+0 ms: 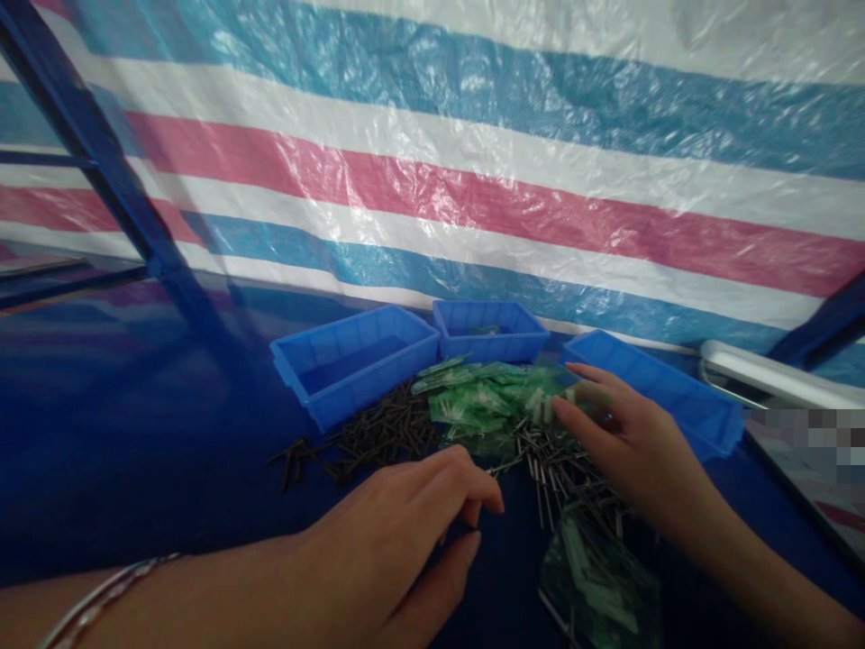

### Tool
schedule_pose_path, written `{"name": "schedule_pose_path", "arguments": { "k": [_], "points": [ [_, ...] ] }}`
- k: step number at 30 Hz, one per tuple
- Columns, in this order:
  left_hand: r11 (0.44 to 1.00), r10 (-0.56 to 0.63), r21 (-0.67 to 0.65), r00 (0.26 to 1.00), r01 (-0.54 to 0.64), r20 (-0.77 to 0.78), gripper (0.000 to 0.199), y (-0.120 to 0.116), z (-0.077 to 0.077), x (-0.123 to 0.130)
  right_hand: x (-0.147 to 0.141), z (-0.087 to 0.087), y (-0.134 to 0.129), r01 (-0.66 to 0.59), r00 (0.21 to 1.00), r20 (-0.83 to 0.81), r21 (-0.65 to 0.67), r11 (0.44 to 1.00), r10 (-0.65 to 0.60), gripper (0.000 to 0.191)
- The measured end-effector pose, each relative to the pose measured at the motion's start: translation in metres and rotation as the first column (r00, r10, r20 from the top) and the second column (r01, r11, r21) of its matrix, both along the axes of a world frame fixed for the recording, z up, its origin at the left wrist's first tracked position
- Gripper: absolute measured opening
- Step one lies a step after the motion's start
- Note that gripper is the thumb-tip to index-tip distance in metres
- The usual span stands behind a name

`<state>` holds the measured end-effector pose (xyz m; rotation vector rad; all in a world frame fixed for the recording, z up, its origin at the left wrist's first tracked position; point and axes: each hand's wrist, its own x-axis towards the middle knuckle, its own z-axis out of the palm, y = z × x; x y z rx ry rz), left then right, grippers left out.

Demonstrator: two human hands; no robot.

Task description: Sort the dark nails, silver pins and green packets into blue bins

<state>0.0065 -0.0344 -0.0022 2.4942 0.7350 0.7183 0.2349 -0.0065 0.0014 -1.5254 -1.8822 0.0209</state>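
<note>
Three blue bins, left [358, 370], middle [492, 341] and right [659, 392], stand along the far part of the table [155, 469], the right one angled towards the table's right edge. In front of the middle bin lies a heap of green packets [477, 401], with dark rods [385, 433] on its left and silvery rods [574, 478] on its right.

The right hand [632, 437] reaches over the right side of that heap. A see-through packet [581, 401] lies at its thumb and fingers, which are partly spread; whether they pinch it, I cannot tell. The left hand [412, 518] is nearer the table's near edge, in front of the heap, thumb and forefinger parted by a small gap. One silvery rod ends close to its forefinger, but contact is unclear.

The left hand's other fingers are mostly hidden, as is whatever lies beneath its palm. Nearest the viewer, a green bag [601, 581] with pale strips sits in shadow, its contents blurred. Both forearms are cut off by the frame.
</note>
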Motion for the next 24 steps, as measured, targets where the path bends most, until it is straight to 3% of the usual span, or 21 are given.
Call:
{"name": "schedule_pose_path", "arguments": {
  "k": [15,21,24],
  "points": [
    [0.997,-0.073,0.008,0.997,0.073,-0.018,0.023,-0.002,0.001,0.001,0.008,-0.006,0.010,0.021,0.998,-0.051,-0.029,0.999,-0.022,0.025],
    [0.998,-0.062,0.004,0.997,0.063,-0.048,0.022,-0.001,0.001,0.002,0.011,-0.009,0.013,-0.007,1.000,0.006,0.038,0.999,0.007,0.031],
    [0.996,-0.091,0.000,0.995,0.091,-0.043,0.021,-0.001,0.001,0.002,0.015,-0.012,0.019,-0.034,0.998,0.050,-0.002,0.999,0.034,0.030]
  ]
}}
